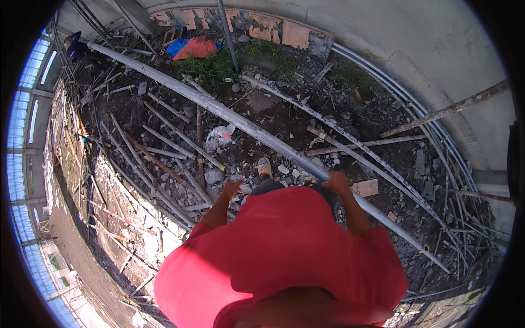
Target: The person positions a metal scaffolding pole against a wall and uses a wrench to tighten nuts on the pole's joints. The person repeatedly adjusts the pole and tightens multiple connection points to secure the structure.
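Note:
A long grey metal pipe (219, 110) runs slantwise across the view, from the far upper left to the lower right. My right hand (338, 182) is wrapped round it beside my right leg. Beyond that hand, a narrower-looking length (391, 224) carries on in line toward the lower right; my hand hides where the two meet. My left hand (233, 188) hangs by my left thigh with its fingers apart, holding nothing. One sandalled foot (264, 167) stands on rubble beneath the pipe.
Another person (77, 48) is near the pipe's far end; their hands are unclear. Loose poles (183, 136) lie over rubble at left, with another long pole (328, 123) at right. Blue and red sheeting (195, 47) rests near an upright post (228, 35). A concrete wall (394, 44) curves behind.

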The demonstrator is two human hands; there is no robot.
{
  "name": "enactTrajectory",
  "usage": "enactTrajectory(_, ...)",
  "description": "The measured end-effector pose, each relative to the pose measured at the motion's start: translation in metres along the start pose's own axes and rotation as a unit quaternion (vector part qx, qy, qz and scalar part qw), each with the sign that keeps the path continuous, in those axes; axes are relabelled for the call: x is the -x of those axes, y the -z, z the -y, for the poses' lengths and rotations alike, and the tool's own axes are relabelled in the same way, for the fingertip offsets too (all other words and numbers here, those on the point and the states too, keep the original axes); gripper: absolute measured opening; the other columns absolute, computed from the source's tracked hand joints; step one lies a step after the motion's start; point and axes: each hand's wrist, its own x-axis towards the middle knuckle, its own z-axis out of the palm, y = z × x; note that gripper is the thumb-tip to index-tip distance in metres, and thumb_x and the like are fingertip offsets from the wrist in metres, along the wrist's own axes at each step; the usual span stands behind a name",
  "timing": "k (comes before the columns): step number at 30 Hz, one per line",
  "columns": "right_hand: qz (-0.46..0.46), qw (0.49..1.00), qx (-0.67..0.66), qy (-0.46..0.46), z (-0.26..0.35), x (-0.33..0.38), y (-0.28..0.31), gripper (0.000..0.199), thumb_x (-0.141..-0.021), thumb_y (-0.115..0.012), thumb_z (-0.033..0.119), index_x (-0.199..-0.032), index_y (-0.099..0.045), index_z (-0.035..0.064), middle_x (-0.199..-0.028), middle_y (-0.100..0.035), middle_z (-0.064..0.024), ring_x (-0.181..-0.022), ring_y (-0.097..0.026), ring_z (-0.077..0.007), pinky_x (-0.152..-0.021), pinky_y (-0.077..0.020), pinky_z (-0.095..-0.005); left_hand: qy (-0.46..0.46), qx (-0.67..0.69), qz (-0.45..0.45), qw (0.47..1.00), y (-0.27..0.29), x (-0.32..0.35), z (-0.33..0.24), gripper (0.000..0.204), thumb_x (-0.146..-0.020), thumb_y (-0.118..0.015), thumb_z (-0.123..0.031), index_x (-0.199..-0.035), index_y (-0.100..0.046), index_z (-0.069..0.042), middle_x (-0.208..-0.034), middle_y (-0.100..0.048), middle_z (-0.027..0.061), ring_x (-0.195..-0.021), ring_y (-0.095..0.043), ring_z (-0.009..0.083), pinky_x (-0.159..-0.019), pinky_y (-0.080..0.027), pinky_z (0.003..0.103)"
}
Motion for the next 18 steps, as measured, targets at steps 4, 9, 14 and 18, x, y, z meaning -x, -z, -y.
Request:
enactTrajectory(4, 0.009, 1.0, 0.0, 0.013, 0.026, -0.021, -0.005, 0.064, -0.067, -0.082, 0.043, -0.117, -0.073, 0.0064, -0.11, -0.074, -0.021, -0.103, -0.072, -0.0377, -0.092, -0.0553, -0.0475, 0.039, -0.138, 0.014, 0.99, -0.011, 0.015, 0.071, 0.059, -0.087, -0.073, -0.056, -0.104, -0.077, 0.0, -0.08, -0.073, 0.0133, -0.067, -0.064, 0.0234, -0.058, -0.049, 0.044)
enactTrajectory(9, 0.041, 0.999, -0.001, 0.015, 0.017, -0.039, -0.029, 0.066, -0.065, -0.087, 0.047, -0.116, -0.073, 0.008, -0.109, -0.075, -0.0202, -0.103, -0.072, -0.0377, -0.091, -0.0561, -0.0479, 0.066, -0.075, 0.038, 0.994, -0.018, 0.024, 0.073, 0.055, -0.085, -0.075, -0.054, -0.087, -0.074, 0.001, -0.078, -0.072, 0.0136, -0.068, -0.067, 0.0254, -0.061, -0.051, 0.044)
enactTrajectory(14, 0.053, 0.998, 0.037, -0.009, -0.009, -0.053, -0.057, 0.067, -0.064, -0.088, 0.047, -0.116, -0.072, 0.0078, -0.111, -0.075, -0.0207, -0.105, -0.072, -0.0388, -0.09, -0.0564, -0.0495, -0.049, 0.001, 0.002, 0.999, -0.018, 0.002, 0.017, 0.056, -0.09, -0.073, -0.054, -0.085, -0.067, 0.001, -0.067, -0.061, 0.0111, -0.045, -0.049, 0.0188, -0.04, -0.033, 0.039)
enactTrajectory(18, 0.083, 0.992, 0.067, -0.064, -0.03, -0.063, -0.08, 0.07, -0.064, -0.089, 0.049, -0.117, -0.07, 0.0081, -0.115, -0.073, -0.0195, -0.107, -0.071, -0.0384, -0.091, -0.0569, -0.0506, -0.124, 0.033, -0.039, 0.991, -0.017, -0.004, -0.026, 0.055, -0.09, -0.072, -0.055, -0.086, -0.069, 0.0, -0.069, -0.063, 0.0113, -0.054, -0.055, 0.0199, -0.05, -0.041, 0.04)
